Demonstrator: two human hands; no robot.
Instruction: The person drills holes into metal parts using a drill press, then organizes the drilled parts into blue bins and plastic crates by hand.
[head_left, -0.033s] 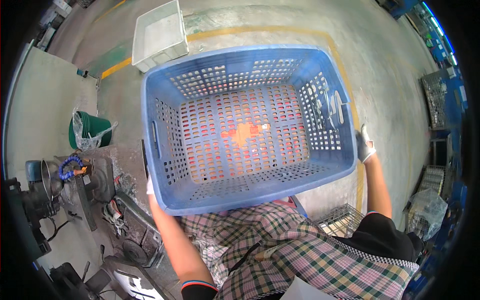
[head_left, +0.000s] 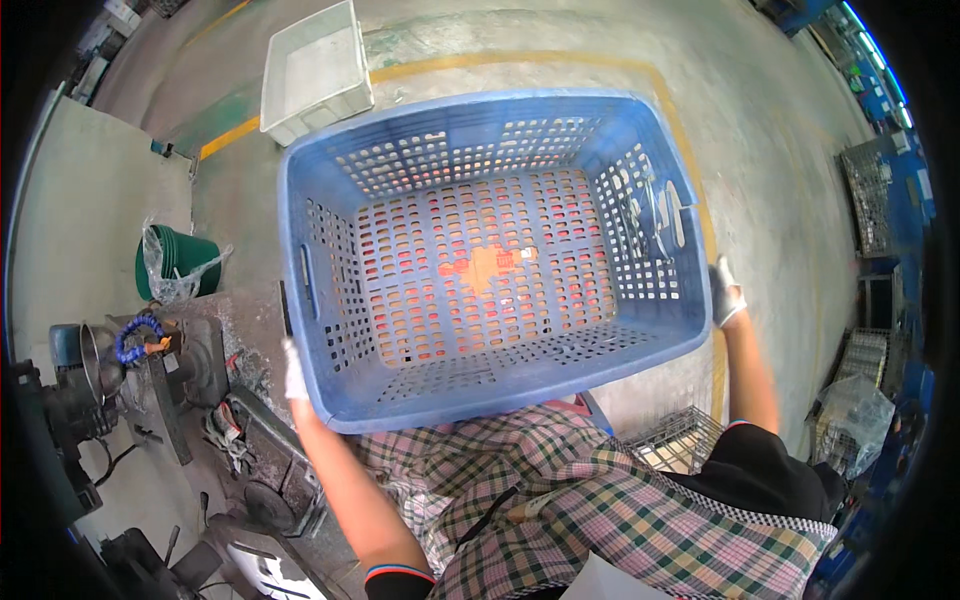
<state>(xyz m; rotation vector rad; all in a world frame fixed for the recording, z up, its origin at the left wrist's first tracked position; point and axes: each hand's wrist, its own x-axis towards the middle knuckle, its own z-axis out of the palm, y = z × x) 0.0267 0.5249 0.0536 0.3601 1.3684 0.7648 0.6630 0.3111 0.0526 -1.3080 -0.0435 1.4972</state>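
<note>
A large blue plastic basket [head_left: 480,405] with slotted walls and floor fills the middle. Torn orange and red label scraps [head_left: 487,268] stick to its floor, and reddish colour shows through the slots. Both my hands wear white gloves. Along the outer left wall near the front corner is my left hand [head_left: 294,378], fingers stretched upward, partly hidden by the basket. My right hand [head_left: 727,293] lies beside the outer right wall with its visible fingers extended, their far side dark grey. Whether either palm presses the wall cannot be made out.
An off-white bin [head_left: 315,75] stands on the floor beyond the basket. At left are green buckets [head_left: 185,262] under clear plastic and a machine with a blue hose [head_left: 140,338]. A wire crate [head_left: 675,440] sits near my right side; wire racks [head_left: 868,200] line the far right.
My left hand shows more beside the basket's left wall. My right hand has shifted slightly downward along the right side. The whole view has slid a little; the basket keeps its place.
</note>
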